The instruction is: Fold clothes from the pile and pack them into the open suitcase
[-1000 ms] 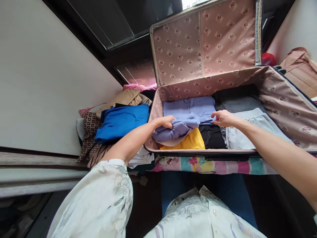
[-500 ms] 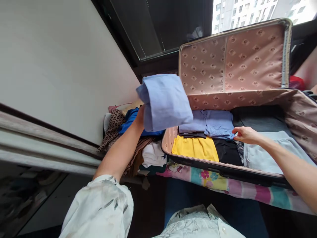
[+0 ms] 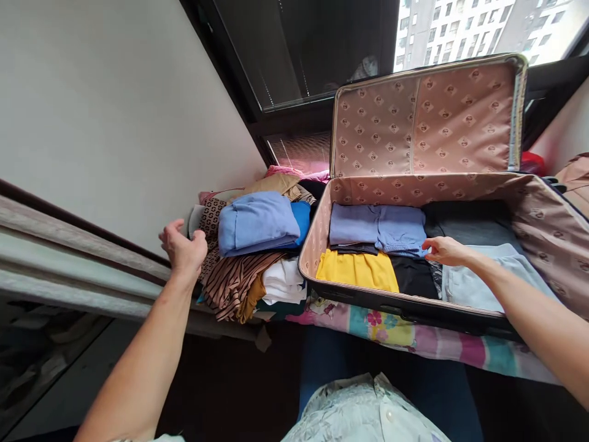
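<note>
The left hand (image 3: 184, 250) had its fingers apart, near the folded light-blue cloth garment (image 3: 257, 222), which lay on a mixed-colour clothing pile (image 3: 234, 279) and partly hid a bright-blue fabric piece (image 3: 301, 220). The right hand (image 3: 448, 252) was at the edge of a folded lavender-blue garment (image 3: 400, 227); whether its fingertips pinched this, I could not tell. The pink-lined black suitcase (image 3: 391, 189), cut off at right, stood on a multicoloured flowered cloth (image 3: 386, 325), before a dark-framed window (image 3: 460, 34).
</note>
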Motion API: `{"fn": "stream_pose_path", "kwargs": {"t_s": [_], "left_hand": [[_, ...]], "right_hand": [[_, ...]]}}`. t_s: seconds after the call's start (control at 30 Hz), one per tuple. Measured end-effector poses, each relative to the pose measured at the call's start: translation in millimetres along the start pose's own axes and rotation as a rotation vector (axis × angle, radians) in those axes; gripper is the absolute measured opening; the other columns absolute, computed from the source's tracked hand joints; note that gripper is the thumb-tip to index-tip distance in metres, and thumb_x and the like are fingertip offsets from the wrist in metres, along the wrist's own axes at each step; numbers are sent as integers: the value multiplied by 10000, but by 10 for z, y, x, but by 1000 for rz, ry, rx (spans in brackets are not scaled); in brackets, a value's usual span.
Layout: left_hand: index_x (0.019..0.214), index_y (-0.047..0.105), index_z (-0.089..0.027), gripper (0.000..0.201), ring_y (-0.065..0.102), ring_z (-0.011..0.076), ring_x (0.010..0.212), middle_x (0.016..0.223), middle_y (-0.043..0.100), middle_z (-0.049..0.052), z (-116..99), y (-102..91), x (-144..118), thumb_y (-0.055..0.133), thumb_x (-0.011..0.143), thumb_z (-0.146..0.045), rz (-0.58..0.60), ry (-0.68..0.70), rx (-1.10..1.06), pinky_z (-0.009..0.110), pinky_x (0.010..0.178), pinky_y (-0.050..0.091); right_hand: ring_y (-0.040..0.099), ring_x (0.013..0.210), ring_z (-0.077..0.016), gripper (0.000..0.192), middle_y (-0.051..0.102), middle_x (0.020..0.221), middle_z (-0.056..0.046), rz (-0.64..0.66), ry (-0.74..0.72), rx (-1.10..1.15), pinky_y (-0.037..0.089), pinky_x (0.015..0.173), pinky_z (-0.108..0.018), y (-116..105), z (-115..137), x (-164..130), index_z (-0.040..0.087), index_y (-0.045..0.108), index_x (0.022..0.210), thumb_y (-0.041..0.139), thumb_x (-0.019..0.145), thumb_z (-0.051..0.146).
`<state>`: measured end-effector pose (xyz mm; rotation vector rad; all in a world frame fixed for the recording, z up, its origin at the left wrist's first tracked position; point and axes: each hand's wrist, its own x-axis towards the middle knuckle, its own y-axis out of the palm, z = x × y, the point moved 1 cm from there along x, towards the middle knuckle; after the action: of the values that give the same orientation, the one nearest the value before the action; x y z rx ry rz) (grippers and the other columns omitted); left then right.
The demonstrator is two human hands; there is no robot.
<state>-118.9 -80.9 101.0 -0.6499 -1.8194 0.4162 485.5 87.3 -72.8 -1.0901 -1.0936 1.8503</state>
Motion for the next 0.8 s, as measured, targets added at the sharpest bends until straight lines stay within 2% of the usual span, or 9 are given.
{"fn": "stream_pose_path", "kwargs": {"t_s": [0.07,0.1,0.17,0.27,0.37,0.43,0.53,0.63,0.8], "left_hand": [[1135,678,-325,296,538,375,1384,1296,671,124,-308,83,-2,649,842,-298,-31,15,-9,634,1223,397],[1145,690,-313,312,528,375,1394,1359,641,134,-540,183,-3,661,835,-296,22,74,-29,607,1234,394],[1191,693,-267,348,563,357,1349,1391,624,140,-1091,515,-23,649,848,-299,220,276,-76,581,1214,418],[1319,651,-220,454,568,327,1353,1458,598,132,-1853,1307,-136,648,879,-332,671,472,-88,523,1183,441],[1364,630,-193,592,573,365,1339,1479,563,196,-2281,2189,-333,755,817,-380,1085,481,22,492,1130,445],[1359,635,-190,680,571,384,1331,1466,557,234,-2374,2662,-469,839,740,-383,1223,434,91,484,1103,433],[1359,635,-178,772,557,388,1339,1449,559,258,-2335,3139,-612,906,662,-369,1286,416,124,484,1091,408],[1373,620,-167,810,557,364,1332,1437,572,238,-2206,3449,-647,927,651,-371,1326,389,126,467,1094,405],[1277,670,-135,484,613,299,1234,1336,655,169,-1999,3746,-549,777,883,-393,1317,294,82,466,1090,452]], "right_hand": [[721,761,-189,262,762,812,-23,9,12,-42,524,732,-274,-1,66,-20,231,774,1026,618,818,261],[720,768,-183,273,765,821,-25,13,14,-55,516,726,-263,7,96,-26,226,778,1045,617,826,254],[720,782,-182,291,773,842,-35,21,9,-67,502,723,-257,30,146,-30,215,781,1081,621,839,241],[726,830,-189,330,788,901,-58,24,4,-93,493,744,-259,59,190,-32,188,773,1148,621,857,219],[733,904,-202,373,793,971,-80,33,12,-131,490,772,-263,62,200,-43,169,747,1238,600,898,212],[735,966,-218,392,793,1017,-95,43,15,-142,490,795,-270,56,192,-56,168,732,1278,592,914,208],[733,1060,-246,397,784,1128,-125,29,17,-138,499,822,-283,41,179,-71,192,731,1288,600,913,202],[737,1085,-279,395,761,1206,-156,10,25,-134,514,826,-304,12,186,-79,213,731,1290,607,915,227],[727,1138,-314,426,735,1254,-183,58,12,-141,523,857,-333,-85,255,-102,198,695,1351,597,942,263]]}}
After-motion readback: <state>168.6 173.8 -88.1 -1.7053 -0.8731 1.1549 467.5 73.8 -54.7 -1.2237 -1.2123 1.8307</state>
